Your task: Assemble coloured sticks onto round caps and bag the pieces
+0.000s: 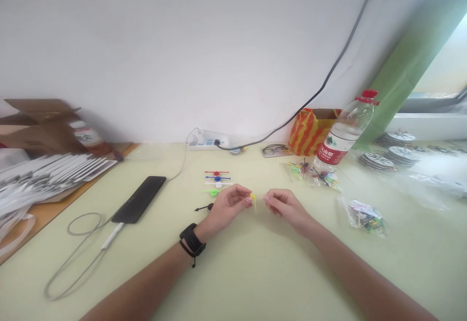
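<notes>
Between thumb and fingers, my left hand [232, 205] pinches a small yellow plastic piece [254, 198] with a thin part hanging down. Just right of it, my right hand [286, 208] has its fingertips pressed together; what they hold, if anything, is too small to tell. Beyond my left hand lie a red arrow [216, 172], a blue arrow [218, 178], a white one [218, 185] and a green one [213, 193], roughly parallel. A black arrow [203, 208] is partly hidden behind my left hand.
A black phone [139, 199] with a cable lies left. Bags of colourful parts [366, 216] lie right, near a large water bottle [341, 133]. Stacked discs [376, 161] stand far right. A power strip [207, 142] and glasses [274, 150] are by the wall.
</notes>
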{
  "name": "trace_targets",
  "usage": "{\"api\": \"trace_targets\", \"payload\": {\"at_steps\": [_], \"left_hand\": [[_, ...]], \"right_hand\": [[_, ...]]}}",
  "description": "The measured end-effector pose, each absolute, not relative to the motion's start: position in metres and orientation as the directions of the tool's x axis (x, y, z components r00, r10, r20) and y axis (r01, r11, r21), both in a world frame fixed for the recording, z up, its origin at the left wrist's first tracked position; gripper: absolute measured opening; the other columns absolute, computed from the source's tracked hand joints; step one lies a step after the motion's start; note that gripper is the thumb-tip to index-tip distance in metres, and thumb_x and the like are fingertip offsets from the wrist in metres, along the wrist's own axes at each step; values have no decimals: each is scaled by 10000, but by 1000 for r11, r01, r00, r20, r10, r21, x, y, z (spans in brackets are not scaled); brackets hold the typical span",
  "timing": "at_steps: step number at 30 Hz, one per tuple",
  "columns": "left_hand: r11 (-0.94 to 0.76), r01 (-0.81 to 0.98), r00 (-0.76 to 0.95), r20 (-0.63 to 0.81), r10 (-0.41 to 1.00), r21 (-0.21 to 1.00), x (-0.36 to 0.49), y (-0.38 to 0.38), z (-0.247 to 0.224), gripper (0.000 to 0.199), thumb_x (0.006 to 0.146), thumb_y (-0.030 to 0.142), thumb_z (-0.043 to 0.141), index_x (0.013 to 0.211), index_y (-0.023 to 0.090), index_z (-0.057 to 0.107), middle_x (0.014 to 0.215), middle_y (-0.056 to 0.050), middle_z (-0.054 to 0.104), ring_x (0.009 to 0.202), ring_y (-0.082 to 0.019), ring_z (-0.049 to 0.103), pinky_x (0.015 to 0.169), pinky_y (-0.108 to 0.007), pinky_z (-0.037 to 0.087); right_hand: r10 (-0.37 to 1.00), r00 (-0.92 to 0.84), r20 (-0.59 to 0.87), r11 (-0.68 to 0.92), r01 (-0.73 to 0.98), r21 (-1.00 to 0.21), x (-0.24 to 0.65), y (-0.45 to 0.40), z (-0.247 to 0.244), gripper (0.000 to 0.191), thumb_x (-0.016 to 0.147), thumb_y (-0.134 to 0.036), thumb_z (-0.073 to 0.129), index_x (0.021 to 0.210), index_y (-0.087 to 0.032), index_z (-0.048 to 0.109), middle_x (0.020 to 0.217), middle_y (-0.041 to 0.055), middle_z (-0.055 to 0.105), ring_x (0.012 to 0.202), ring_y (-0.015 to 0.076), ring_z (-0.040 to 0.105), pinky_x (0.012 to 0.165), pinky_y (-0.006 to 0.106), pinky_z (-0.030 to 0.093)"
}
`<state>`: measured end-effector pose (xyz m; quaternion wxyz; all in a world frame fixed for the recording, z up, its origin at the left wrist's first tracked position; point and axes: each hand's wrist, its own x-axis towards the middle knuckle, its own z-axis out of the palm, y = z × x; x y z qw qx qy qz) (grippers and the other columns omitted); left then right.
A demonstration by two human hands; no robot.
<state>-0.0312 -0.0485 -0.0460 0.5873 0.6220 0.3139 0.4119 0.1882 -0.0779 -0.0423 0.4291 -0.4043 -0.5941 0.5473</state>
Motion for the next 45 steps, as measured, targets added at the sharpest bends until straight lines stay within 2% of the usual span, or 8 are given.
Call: {"api": "trace_targets", "payload": {"at_steps": [5, 12, 17, 20, 22, 25, 36, 45], "left_hand": [[-118, -73, 502, 139, 854, 990, -32, -50, -46, 252, 896, 363, 749, 1035, 165, 677, 981, -72, 688, 897, -195, 684, 873, -376, 571], [-109, -64, 519, 126, 845, 992, -33, -50, -47, 255, 905, 364, 739, 1053, 167, 673, 1013, -79, 683, 946, -216, 686, 893, -392, 567], [-104, -71, 519, 126, 845, 992, -33, -50, -46, 259, 904, 368, 738, 1056, 169, 671, 1012, -78, 676, 948, -218, 687, 904, -406, 572], [-99, -84, 524, 129, 842, 991, -33, -49, -46, 263, 900, 372, 741, 1050, 167, 674, 1002, -76, 673, 927, -212, 683, 904, -417, 578], [-101, -85, 515, 130, 847, 991, -32, -49, -47, 261, 893, 368, 749, 1042, 165, 676, 995, -73, 675, 911, -201, 680, 902, -408, 580], [-101, -83, 494, 129, 860, 991, -32, -48, -49, 264, 882, 370, 761, 1032, 168, 681, 964, -65, 675, 902, -193, 672, 885, -389, 585], [-118, -48, 519, 126, 845, 992, -32, -51, -47, 283, 882, 388, 759, 1033, 162, 679, 1006, -88, 705, 917, -213, 698, 864, -377, 572], [-278, 92, 536, 188, 823, 956, -33, -54, -45, 213, 892, 372, 737, 921, 170, 675, 927, -75, 719, 877, -217, 702, 867, -386, 576]], "right_hand": [[957, -228, 180, 193, 35, -981, 184, -78, -47, 319, 877, -415, 732, 1111, -249, 591, 997, 21, 646, 689, 125, 545, 649, 288, 461], [937, -279, 210, 272, 206, -940, 181, -80, -53, 405, 909, -344, 662, 1303, -300, 578, 1160, 51, 644, 770, 145, 638, 706, 311, 536], [926, -247, 285, 348, 268, -899, 180, -83, -59, 734, 922, -350, 632, 1565, -350, 278, 1132, 38, 621, 683, 125, 592, 629, 283, 509], [930, -213, 300, 356, 309, -882, 182, -83, -59, 543, 917, -422, 638, 1422, -287, 491, 1045, 35, 639, 663, 133, 573, 607, 279, 477], [939, -257, 227, 304, 320, -897, 183, -82, -57, 322, 964, -499, 549, 924, -213, 692, 779, 17, 618, 597, 138, 534, 586, 285, 439], [946, -301, 118, 203, 269, -942, 185, -79, -52, 622, 1002, -581, 421, 503, -210, 438, 504, -14, 417, 491, 130, 417, 539, 298, 370], [949, -265, 173, 212, 125, -969, 180, -78, -50, 314, 890, -498, 696, 988, -221, 585, 990, 44, 651, 776, 157, 595, 692, 294, 480], [922, -369, 114, 203, 213, -956, 180, -79, -48, 326, 948, -519, 602, 1010, -205, 665, 900, 45, 680, 765, 166, 596, 664, 282, 477]]}}
